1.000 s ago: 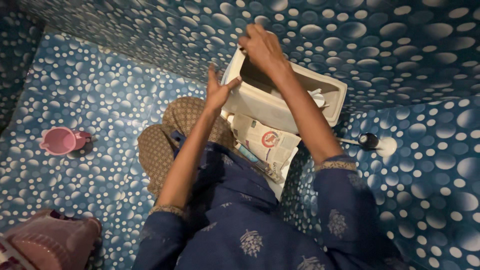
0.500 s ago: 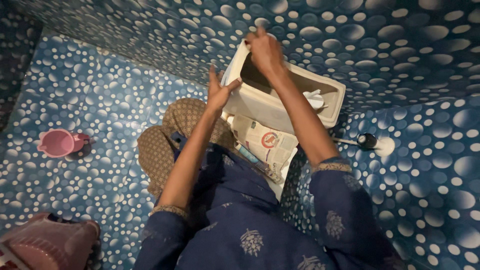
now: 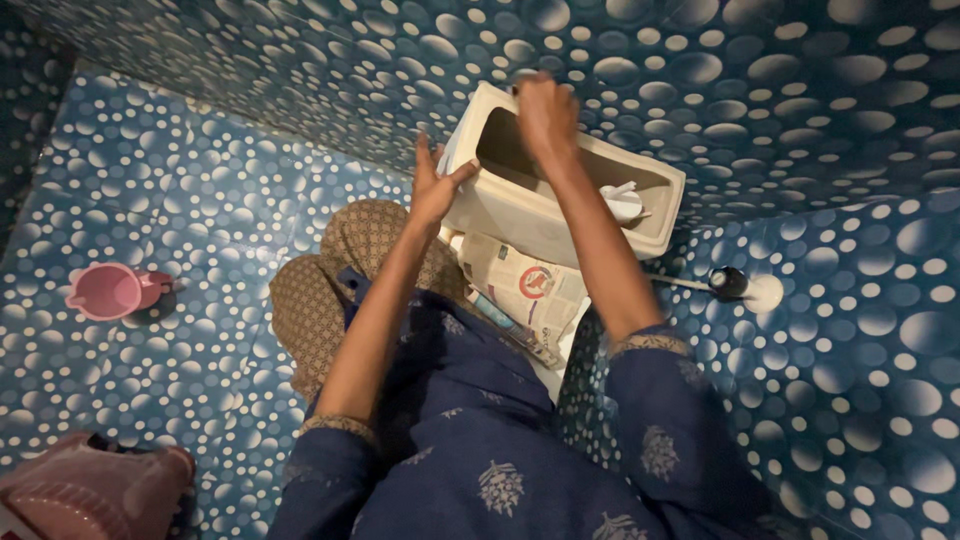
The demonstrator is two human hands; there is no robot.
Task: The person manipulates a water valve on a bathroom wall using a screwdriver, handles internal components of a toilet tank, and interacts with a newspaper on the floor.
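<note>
Blue dotted tile walls, floor. Open cream cistern (image 3: 520, 215) against back wall. Left hand (image 3: 432, 188) braces near rim, fingers spread. Right hand (image 3: 545, 115) at far rim, fingers curled; contents unclear. Keep tank steady, work gently.

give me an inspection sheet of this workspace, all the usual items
surface: blue floor and walls with white dots
job's things: cream open cistern tank, white part inside
clutter: pink cup, newspaper sheet, pink bundle, brown patterned cloth
grippers: left hand flat on the tank's end; right hand at its far rim, grip hidden
cables: nothing seen
surroundings: wall valve
</note>
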